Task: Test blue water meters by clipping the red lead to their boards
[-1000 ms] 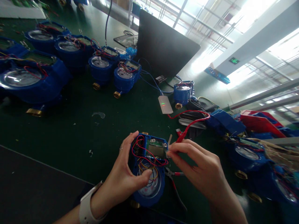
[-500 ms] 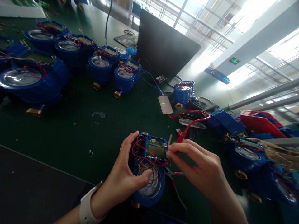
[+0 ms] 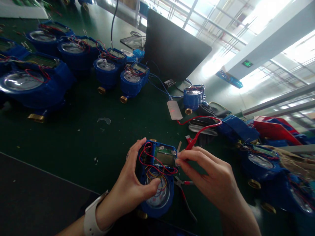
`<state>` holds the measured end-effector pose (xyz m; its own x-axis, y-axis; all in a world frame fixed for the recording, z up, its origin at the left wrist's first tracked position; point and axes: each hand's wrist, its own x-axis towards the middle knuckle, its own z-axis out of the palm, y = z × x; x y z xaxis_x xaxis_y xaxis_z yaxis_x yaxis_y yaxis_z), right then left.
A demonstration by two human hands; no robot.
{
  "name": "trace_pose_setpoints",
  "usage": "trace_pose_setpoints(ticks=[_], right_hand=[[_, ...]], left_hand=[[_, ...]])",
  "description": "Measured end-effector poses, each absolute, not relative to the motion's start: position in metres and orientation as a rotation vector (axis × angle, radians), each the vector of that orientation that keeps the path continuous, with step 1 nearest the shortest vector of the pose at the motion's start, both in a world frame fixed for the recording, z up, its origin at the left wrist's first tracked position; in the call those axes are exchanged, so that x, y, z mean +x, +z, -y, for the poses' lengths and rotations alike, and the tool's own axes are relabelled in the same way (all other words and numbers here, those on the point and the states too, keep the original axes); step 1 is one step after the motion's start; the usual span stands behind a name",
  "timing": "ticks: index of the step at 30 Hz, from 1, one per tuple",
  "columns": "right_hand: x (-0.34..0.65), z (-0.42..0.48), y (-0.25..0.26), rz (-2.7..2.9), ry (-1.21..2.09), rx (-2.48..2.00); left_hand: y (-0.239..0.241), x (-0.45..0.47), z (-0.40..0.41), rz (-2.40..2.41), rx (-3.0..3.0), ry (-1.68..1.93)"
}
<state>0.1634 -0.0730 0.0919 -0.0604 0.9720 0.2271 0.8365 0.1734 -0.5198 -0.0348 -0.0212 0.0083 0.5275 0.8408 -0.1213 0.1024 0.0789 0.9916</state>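
A blue water meter (image 3: 157, 178) with an open top lies on the green table in front of me, its circuit board, small display and red and yellow wires showing. My left hand (image 3: 128, 186) grips the meter's left side, thumb on the dial glass. My right hand (image 3: 211, 180) pinches a red clip lead (image 3: 197, 136) against the meter's right edge by the board. The red lead runs up and back to a small white box (image 3: 174, 110).
Several more blue meters (image 3: 133, 82) stand in rows at the back left, others lie at the right (image 3: 263, 162). A laptop's dark lid (image 3: 172, 49) stands behind. Small cutters (image 3: 183, 188) lie under my right hand. A red tray (image 3: 275, 129) sits far right.
Both hands and the meter stay where they were. The light on the small white box has turned from green to red.
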Motion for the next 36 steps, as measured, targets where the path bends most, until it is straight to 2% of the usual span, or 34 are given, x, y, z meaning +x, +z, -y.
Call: trace_pose_setpoints(ticks=[36], right_hand=[[0.1612, 0.0701, 0.0948, 1.941, 0.335, -1.692]], left_hand=[[0.0086, -0.0338, 0.0202, -0.892, 1.388, 0.692]])
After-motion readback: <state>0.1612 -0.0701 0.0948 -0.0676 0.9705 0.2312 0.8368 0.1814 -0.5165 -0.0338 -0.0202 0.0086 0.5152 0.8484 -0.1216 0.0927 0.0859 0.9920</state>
